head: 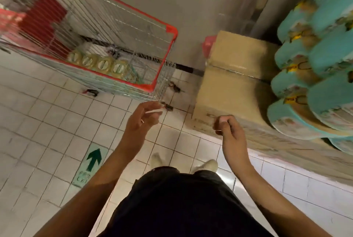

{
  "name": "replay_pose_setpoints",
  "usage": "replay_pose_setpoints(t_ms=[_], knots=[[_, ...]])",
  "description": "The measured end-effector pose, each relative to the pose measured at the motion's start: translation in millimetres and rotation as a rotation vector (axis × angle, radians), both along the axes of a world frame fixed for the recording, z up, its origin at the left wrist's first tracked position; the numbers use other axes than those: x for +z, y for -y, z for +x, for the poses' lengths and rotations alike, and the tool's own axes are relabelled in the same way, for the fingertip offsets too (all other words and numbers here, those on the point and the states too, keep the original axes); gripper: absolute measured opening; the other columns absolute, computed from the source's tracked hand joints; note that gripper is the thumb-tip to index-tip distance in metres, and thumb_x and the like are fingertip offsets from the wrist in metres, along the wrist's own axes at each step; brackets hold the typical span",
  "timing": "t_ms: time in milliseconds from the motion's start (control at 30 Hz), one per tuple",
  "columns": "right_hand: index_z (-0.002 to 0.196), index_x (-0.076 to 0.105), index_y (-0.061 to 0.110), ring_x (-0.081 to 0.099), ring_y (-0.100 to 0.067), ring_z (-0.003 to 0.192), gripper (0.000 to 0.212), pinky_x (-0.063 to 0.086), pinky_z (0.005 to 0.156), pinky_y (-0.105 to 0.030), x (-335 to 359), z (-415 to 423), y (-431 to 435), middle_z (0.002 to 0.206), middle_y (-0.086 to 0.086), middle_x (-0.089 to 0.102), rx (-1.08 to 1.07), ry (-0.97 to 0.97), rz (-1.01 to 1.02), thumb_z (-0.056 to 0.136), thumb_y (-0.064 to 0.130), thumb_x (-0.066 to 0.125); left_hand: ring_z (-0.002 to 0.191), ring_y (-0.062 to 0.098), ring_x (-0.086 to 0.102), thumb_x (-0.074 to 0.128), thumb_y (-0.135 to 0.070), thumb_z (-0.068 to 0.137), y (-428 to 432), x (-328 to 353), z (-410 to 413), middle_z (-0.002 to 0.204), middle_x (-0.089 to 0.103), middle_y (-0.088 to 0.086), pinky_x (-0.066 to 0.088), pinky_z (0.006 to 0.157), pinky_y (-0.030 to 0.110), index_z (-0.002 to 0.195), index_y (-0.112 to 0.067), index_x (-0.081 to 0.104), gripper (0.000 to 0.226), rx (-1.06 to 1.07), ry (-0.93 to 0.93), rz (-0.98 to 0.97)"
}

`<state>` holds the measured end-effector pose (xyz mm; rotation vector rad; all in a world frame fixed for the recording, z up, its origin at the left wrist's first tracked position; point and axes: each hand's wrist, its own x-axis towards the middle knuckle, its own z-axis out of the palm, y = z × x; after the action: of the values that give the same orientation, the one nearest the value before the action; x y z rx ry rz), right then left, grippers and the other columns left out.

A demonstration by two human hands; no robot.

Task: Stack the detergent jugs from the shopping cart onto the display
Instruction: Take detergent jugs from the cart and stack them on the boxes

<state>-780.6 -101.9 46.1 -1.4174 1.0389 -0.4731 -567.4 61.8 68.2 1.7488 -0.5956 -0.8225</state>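
4 detergent jugs [104,64] lie in a row along the near edge of the shopping cart [168,28], their round yellowish caps facing up and their bodies mostly hidden by the wire side. The cart is a wire basket with a red rim; its near right corner is just in front of the left hand [141,120]. More teal jugs [324,55] are already stacked in several tiers on the display at the right edge of the view, their labels blurred. The lowest tier sits on a low pale plinth [267,141] that runs along the floor. Between the cart and that stack stands a cardboard box [229,76] with a taped seam across its top, and something pink [209,45] shows at its far left corner. The left hand hangs in the air below the cart's corner with fingers loosely bent, touching neither cart nor jug; a thin pale streak at its fingertips is too blurred to identify. The right hand [229,131] is raised in front of the box's near edge, its fingers curled in toward the palm and its thumb against the forefinger, with nothing plainly in its grip. Below them are 2 pale shoes [208,165] on a white tiled floor [47,122], which carries a green arrow sticker [93,158] to the left.
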Motion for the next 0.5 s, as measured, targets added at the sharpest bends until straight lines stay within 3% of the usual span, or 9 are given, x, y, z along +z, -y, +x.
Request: replay_pose_setpoints(t_ms=[67, 167, 267, 333, 500], knots=[[0.1, 0.061, 0.002, 0.061, -0.043, 0.095, 0.025, 0.052, 0.09, -0.047, 2, 41, -17, 0.101, -0.026, 0.061, 0.075, -0.006, 0.003, 0.113, 0.019, 0.047, 0.12, 0.019, 0.069, 0.061, -0.045, 0.095, -45, -3, 25, 0.131, 0.07, -0.004, 0.059, 0.102, 0.048, 0.133, -0.017, 0.062, 0.048, 0.074, -0.011, 0.002], [0.1, 0.061, 0.001, 0.065, -0.02, 0.086, 0.026, 0.052, 0.086, -0.03, 6, 102, -44, 0.091, -0.02, 0.064, 0.147, 0.025, 0.005, 0.114, 0.017, 0.046, 0.119, 0.021, 0.07, 0.058, -0.051, 0.09, -111, -8, 63, 0.131, 0.07, 0.001, 0.058, 0.101, 0.048, 0.132, -0.012, 0.062, 0.058, 0.187, -0.024, 0.004], [0.104, 0.065, 0.002, 0.068, -0.01, 0.086, 0.028, 0.053, 0.081, -0.015, 7, 155, -72, 0.093, -0.011, 0.07, 0.191, 0.029, 0.028, 0.114, 0.02, 0.047, 0.118, 0.023, 0.07, 0.057, -0.038, 0.095, -168, -15, 98, 0.129, 0.07, 0.004, 0.057, 0.102, 0.051, 0.13, -0.009, 0.062, 0.046, 0.273, -0.049, 0.025], [0.104, 0.066, 0.002, 0.068, -0.01, 0.087, 0.028, 0.053, 0.082, -0.016, 8, 184, -89, 0.094, -0.01, 0.072, 0.224, 0.012, 0.021, 0.113, 0.02, 0.046, 0.118, 0.023, 0.069, 0.052, -0.031, 0.097, -196, -17, 118, 0.128, 0.07, 0.003, 0.057, 0.102, 0.052, 0.129, -0.01, 0.063, 0.04, 0.329, -0.058, 0.026], [0.101, 0.069, 0.012, 0.069, -0.013, 0.089, 0.029, 0.056, 0.081, -0.021, 3, 234, -114, 0.093, -0.006, 0.073, 0.36, -0.058, 0.001, 0.114, 0.024, 0.046, 0.118, 0.023, 0.07, 0.053, -0.04, 0.097, -225, -14, 172, 0.13, 0.069, 0.003, 0.058, 0.101, 0.05, 0.128, -0.011, 0.063, 0.043, 0.448, -0.089, -0.002]])
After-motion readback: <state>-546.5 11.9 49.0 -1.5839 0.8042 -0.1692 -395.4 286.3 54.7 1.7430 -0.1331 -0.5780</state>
